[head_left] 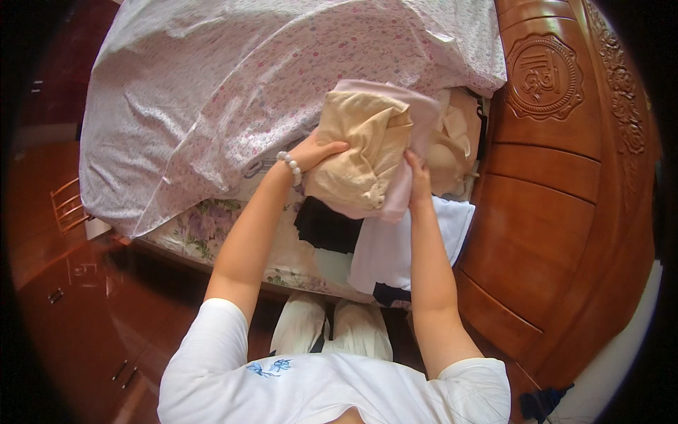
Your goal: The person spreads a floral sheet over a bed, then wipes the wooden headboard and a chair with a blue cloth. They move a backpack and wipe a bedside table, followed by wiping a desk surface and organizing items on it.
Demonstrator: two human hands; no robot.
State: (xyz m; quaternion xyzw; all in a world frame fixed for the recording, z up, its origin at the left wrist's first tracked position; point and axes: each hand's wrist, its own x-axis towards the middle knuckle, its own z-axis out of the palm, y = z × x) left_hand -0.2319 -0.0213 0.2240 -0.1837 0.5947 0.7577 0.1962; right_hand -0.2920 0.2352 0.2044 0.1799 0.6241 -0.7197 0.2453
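Held the tan cloth (360,141) over the bed (212,226)

In the head view, gripped the folded tan cloth and the pink cloth (426,116) under it by the sides, using left hand (318,150) and right hand (419,180). Looked like the carrying step; likely called for a flat, steady grip with 2 hands. Saw black cloth (328,225) and white cloth (388,247) lower down. Could not make out any box around the tan pile (455,155) beside the headboard (540,169).

L hand (311,152) & R hand (420,181) hold tan cloth (361,141), one per side, w/ pink cloth (426,119) under it; black cloth (326,226) & white cloth (385,251) on its near side; beige garments (452,152) rt of it; wood headboard (544,169) farther rt; floral sheet (261,92) beyond & lt of tan cloth
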